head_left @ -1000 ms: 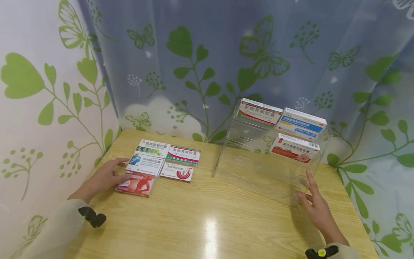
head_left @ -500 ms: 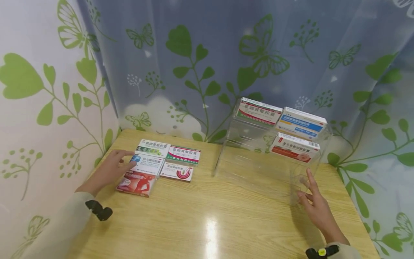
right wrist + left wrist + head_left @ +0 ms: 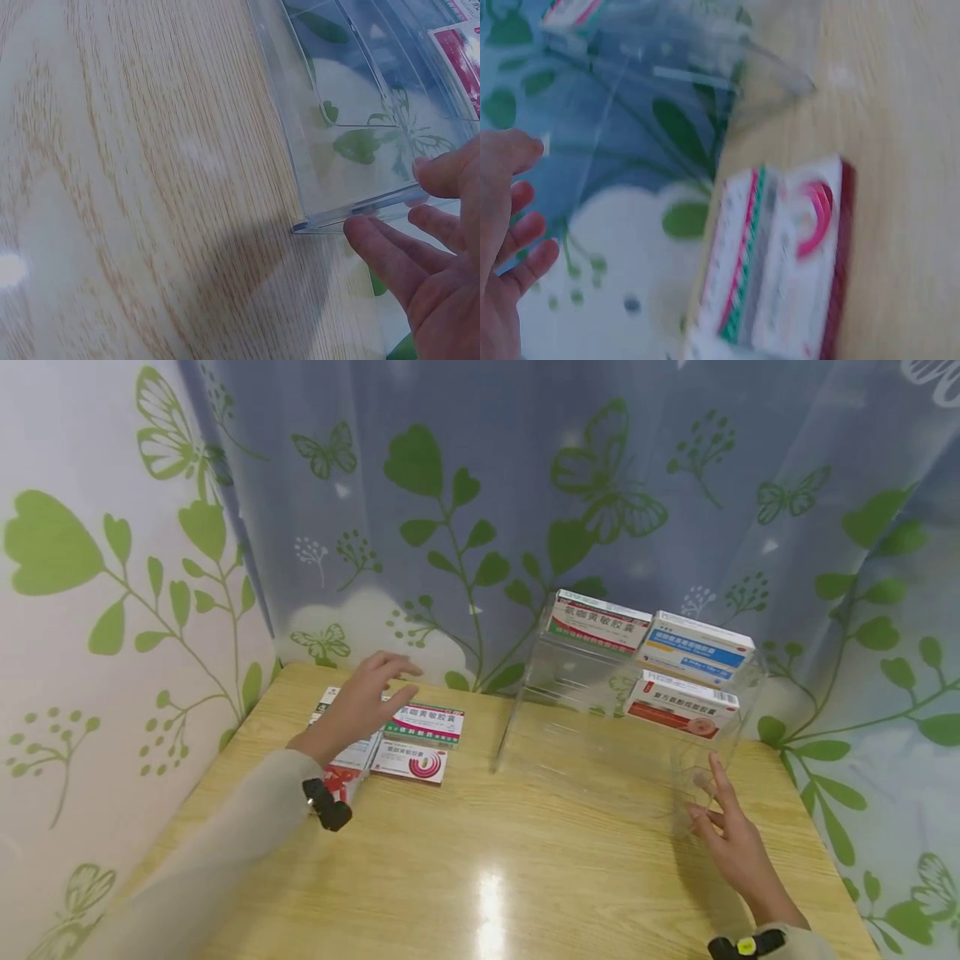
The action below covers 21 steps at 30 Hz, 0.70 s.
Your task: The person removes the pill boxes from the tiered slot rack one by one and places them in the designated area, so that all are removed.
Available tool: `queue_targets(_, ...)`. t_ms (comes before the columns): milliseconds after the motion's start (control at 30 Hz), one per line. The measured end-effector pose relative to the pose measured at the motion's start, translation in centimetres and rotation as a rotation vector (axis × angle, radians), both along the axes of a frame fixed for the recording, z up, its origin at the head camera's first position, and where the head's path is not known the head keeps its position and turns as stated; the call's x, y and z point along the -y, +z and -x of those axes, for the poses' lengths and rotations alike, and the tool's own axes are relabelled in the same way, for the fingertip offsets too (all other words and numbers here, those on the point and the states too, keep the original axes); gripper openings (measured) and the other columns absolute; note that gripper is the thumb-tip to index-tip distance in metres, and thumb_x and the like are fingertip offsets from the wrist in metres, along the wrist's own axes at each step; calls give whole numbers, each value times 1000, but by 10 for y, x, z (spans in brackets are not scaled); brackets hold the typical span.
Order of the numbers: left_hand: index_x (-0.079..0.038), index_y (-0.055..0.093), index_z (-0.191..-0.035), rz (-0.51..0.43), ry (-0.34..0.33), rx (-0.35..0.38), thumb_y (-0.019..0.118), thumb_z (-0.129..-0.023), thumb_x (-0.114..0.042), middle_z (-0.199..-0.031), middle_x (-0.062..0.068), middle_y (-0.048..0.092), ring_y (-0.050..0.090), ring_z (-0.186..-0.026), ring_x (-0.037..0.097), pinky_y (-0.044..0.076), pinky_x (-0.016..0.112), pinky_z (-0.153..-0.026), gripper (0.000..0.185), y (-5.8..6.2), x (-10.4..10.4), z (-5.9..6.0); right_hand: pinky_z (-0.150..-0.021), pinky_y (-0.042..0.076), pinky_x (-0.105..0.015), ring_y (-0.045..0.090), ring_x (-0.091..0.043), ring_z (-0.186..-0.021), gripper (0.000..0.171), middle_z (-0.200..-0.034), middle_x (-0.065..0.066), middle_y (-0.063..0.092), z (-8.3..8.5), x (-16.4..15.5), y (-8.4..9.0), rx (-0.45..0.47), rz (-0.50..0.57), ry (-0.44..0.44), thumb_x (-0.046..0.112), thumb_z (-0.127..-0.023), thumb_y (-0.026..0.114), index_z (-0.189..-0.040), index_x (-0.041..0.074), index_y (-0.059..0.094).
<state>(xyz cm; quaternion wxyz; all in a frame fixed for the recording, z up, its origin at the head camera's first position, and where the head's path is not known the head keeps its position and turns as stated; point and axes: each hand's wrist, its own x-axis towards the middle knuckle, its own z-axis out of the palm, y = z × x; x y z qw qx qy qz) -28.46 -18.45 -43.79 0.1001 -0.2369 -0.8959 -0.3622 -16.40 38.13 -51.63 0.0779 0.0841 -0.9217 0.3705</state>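
My left hand [image 3: 375, 687] hovers with straight fingers over a cluster of flat medicine boxes on the table's back left, holding nothing. Just right of its fingertips lies a green-and-red-banded box [image 3: 426, 723], with a white box bearing a red swirl [image 3: 410, 762] in front of it. My wrist hides most of a red box [image 3: 339, 782]. The left wrist view shows the hand [image 3: 510, 240] above the same banded box [image 3: 739, 270], blurred. My right hand [image 3: 718, 810] rests straight fingers against the front right corner of a clear acrylic rack [image 3: 600, 752]; its fingertips [image 3: 390, 251] touch the rack's edge [image 3: 352, 210].
The rack holds three boxes: a red-and-green one [image 3: 600, 620] and a blue-striped one [image 3: 696, 647] on top, and a red one [image 3: 682, 703] below. A leaf-patterned curtain [image 3: 480, 510] hangs behind the wooden table [image 3: 480, 877], and a wall [image 3: 90, 610] stands at the left.
My left hand has lifted off the red box at the table's left edge and moved back and right, over the boxes. The right hand has stayed on the rack.
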Motion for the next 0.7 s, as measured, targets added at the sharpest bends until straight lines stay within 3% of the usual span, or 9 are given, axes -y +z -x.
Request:
queue_targets(100, -7, 66, -142, -3, -58, -11, 67, -109, -20, -145, 14, 61, 61, -131, 35, 57, 53, -108, 35, 20, -36, 6, -75, 62, -19, 68, -59, -116, 91, -161, -44, 40, 0, 0, -1, -5, 16, 11, 1, -112, 57, -176, 22, -3)
queue_targets(233, -10, 65, -145, 5, -112, -3, 67, -110, -24, -144, 10, 62, 61, -131, 29, 56, 48, -111, 38, 42, -83, 12, -74, 62, -19, 68, -60, -116, 90, -160, -44, 41, 0, 1, -2, -19, 9, 8, 1, -112, 57, -177, 23, -2)
queue_targets(467, -10, 64, -148, 38, -229, -16, 66, -112, -24, -145, 8, 63, 63, -127, 25, 56, 42, -109, 39, 61, -156, 17, -74, 63, -21, 68, -61, -114, 90, -159, -47, 40, -1, 4, -3, -24, 21, 18, 0, -111, 57, -177, 21, -1)
queue_targets(700, -14, 60, -152, 134, -249, -47, 67, -110, -20, -151, 2, 61, 62, -135, 19, 53, 30, -115, 43, 80, -222, 18, -74, 62, -18, 69, -60, -113, 90, -159, -45, 42, -1, 3, -1, -41, 10, 13, -1, -111, 57, -177, 22, 0)
